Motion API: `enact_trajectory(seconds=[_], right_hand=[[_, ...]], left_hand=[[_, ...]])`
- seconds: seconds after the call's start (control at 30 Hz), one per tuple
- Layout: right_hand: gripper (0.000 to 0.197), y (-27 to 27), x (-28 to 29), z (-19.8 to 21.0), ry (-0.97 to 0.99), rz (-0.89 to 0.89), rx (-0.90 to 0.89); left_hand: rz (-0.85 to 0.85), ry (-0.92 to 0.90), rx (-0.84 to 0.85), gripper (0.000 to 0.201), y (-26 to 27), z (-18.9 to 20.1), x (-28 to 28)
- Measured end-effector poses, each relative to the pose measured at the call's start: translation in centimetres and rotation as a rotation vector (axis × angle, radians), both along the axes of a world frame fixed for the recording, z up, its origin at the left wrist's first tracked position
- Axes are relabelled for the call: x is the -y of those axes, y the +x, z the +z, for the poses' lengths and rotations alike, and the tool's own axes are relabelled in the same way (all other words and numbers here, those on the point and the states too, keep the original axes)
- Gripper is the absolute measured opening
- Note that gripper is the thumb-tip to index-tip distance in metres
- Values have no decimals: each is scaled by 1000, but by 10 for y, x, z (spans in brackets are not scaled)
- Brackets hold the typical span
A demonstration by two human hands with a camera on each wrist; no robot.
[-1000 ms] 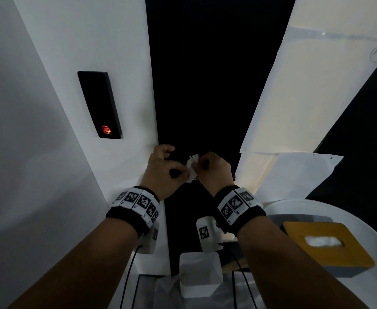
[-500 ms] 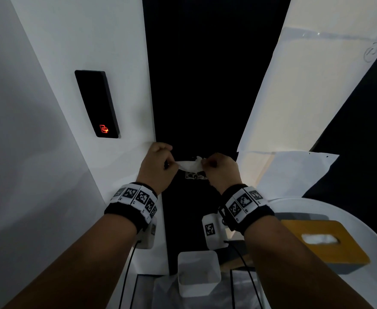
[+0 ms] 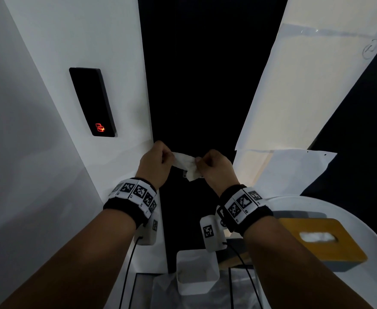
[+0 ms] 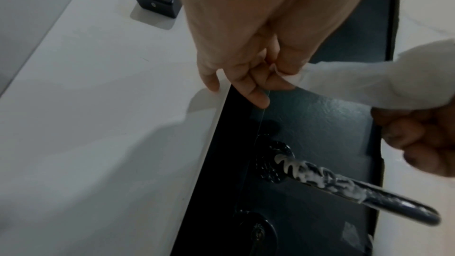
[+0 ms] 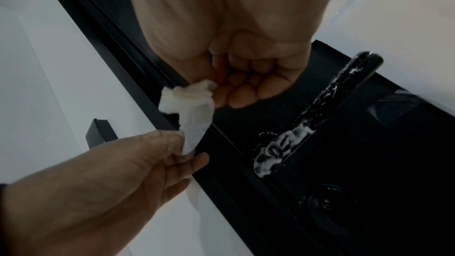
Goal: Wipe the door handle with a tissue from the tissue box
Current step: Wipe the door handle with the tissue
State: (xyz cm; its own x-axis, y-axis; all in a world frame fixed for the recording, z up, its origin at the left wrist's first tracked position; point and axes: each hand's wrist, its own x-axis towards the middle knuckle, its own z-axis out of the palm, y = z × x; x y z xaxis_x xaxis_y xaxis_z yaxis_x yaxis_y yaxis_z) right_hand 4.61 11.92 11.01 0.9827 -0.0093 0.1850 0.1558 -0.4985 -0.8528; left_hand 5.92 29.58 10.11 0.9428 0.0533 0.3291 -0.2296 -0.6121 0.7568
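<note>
A white tissue [image 3: 186,163] is stretched between both hands in front of the dark door. My left hand [image 3: 156,163] pinches its left end [image 4: 290,73], and my right hand [image 3: 214,167] pinches the bunched right end [image 5: 187,96]. Below the hands, the black lever door handle [image 4: 344,186] sticks out from its round rose, streaked with white foam [image 5: 283,143]. Neither hand touches the handle. The yellow-topped tissue box [image 3: 321,239] sits on a white round table [image 3: 339,286] at the lower right, with a tissue showing in its slot.
A black card reader [image 3: 92,101] with a red light is mounted on the white wall left of the door. A keyhole [image 4: 258,233] sits under the handle. A white bin [image 3: 196,273] stands on the floor below. Paper sheets [image 3: 294,170] hang at the right.
The crumpled tissue has been pulled out between the hands into a strip. The hands have drawn apart and stay above the handle.
</note>
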Motion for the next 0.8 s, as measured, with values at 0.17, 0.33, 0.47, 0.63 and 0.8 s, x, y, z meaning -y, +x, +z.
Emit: enact_trajectory(seconds=[0.17, 0.33, 0.47, 0.63, 0.8], right_hand=[[15, 4, -1, -3, -18, -30, -3], [5, 7, -2, -5, -28, -17, 37], [28, 6, -3, -9, -4, 52, 82], [33, 6, 1, -8, -23, 76, 22], [28, 6, 0, -5, -17, 59, -3]], left_hand=[[-32, -34, -20, 14, -1, 3, -1], [-51, -2, -78, 17, -1, 4, -2], [8, -64, -30, 19, -1, 4, -3], [10, -45, -4, 10, -3, 4, -7], [-40, -51, -45, 28, -1, -1, -6]])
